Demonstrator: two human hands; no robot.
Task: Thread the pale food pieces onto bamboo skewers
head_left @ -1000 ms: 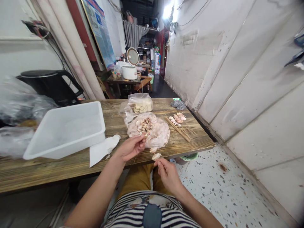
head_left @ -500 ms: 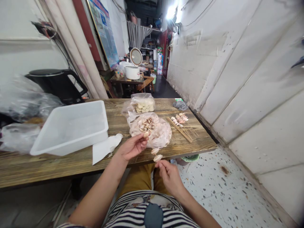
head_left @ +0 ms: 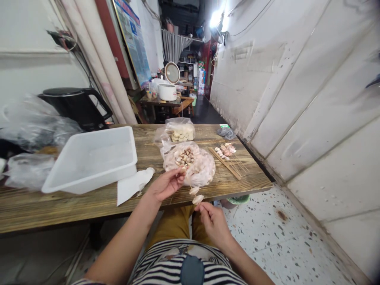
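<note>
My right hand (head_left: 213,221) is closed in a pinch on the lower end of a thin skewer. Two pale garlic cloves (head_left: 197,199) sit spaced along it, just above those fingertips. At the upper end, my left hand (head_left: 168,184) pinches another garlic clove (head_left: 184,169), partly covered by its fingers; whether the skewer tip is inside it I cannot tell. Behind the left fingertips lies an opened clear plastic bag (head_left: 204,168) full of garlic cloves, with several browner ones (head_left: 185,157) heaped in its middle.
Bare wooden skewers (head_left: 226,164) and loaded garlic skewers (head_left: 227,149) lie on the wooden table's (head_left: 148,136) right side. Behind is a bag of pale skewered slices (head_left: 181,133). Leftward are a white tub (head_left: 89,160), white paper (head_left: 133,184) and a black kettle (head_left: 74,109).
The whole view has shifted slightly. Both hands keep nearly the same pose, with the left fingertips closed a little further over the upper clove.
</note>
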